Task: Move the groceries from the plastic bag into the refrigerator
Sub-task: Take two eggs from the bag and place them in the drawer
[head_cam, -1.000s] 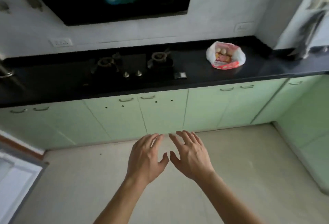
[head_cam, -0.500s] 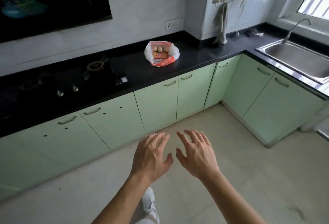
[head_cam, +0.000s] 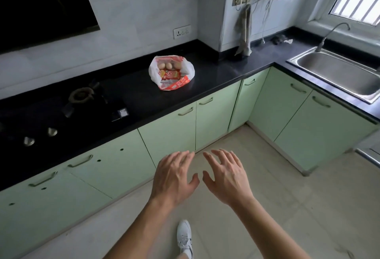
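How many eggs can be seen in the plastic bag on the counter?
2 for certain: one egg and a second egg lie side by side at the back of the open plastic bag, behind the red packet. More may be hidden under the bag's folds.

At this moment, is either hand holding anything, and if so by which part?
Nothing is held. The left hand and right hand are both open, fingers spread, in the air above the floor. The plastic bag sits untouched on the countertop.
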Demonstrator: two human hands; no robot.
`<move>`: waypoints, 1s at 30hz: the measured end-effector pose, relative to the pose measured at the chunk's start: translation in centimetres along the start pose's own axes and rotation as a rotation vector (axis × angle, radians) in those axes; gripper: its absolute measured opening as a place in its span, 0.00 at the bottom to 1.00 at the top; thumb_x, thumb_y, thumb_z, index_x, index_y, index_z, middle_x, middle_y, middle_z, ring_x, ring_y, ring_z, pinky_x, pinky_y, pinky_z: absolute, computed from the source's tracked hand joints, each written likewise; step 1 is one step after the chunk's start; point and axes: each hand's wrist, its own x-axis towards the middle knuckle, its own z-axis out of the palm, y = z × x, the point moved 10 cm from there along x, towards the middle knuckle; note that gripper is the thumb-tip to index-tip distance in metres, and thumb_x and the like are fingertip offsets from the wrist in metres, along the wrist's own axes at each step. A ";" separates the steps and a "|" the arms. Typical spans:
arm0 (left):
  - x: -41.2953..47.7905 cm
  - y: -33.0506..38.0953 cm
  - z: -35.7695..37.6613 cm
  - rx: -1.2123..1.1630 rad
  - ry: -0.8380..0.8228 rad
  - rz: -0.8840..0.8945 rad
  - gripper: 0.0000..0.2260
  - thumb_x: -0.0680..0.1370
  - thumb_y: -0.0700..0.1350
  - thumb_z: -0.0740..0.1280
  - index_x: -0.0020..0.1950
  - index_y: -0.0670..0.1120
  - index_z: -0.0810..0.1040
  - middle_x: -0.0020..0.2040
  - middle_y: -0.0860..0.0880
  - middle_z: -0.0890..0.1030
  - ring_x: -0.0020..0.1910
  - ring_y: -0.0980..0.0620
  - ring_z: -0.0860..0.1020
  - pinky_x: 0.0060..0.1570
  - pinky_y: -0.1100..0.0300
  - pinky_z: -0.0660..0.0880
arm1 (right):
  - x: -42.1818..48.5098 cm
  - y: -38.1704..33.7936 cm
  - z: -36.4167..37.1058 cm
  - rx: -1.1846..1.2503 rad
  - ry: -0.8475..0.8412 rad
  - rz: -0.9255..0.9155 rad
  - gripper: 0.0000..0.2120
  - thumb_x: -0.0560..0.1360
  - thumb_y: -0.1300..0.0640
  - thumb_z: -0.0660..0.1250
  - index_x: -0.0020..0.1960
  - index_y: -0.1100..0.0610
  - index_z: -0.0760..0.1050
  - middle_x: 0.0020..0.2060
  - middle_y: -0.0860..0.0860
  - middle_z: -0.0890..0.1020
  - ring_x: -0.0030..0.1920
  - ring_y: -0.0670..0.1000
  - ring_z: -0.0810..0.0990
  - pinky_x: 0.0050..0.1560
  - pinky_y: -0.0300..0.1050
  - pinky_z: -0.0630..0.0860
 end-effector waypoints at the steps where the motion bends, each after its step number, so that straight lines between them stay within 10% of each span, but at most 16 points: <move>1: 1.6 -0.9 0.0 -0.006 -0.002 0.004 0.27 0.72 0.59 0.61 0.68 0.49 0.75 0.63 0.51 0.80 0.62 0.51 0.77 0.62 0.53 0.74 | 1.8 -0.1 0.4 0.001 -0.010 0.005 0.26 0.73 0.41 0.61 0.68 0.51 0.74 0.61 0.53 0.80 0.64 0.56 0.77 0.69 0.55 0.71; 30: 37.6 -14.0 4.7 0.034 0.029 -0.124 0.28 0.72 0.60 0.60 0.68 0.49 0.76 0.66 0.51 0.78 0.65 0.51 0.76 0.65 0.54 0.72 | 41.2 9.4 6.9 0.014 -0.054 -0.094 0.25 0.71 0.45 0.65 0.66 0.52 0.76 0.59 0.52 0.80 0.63 0.56 0.77 0.65 0.55 0.74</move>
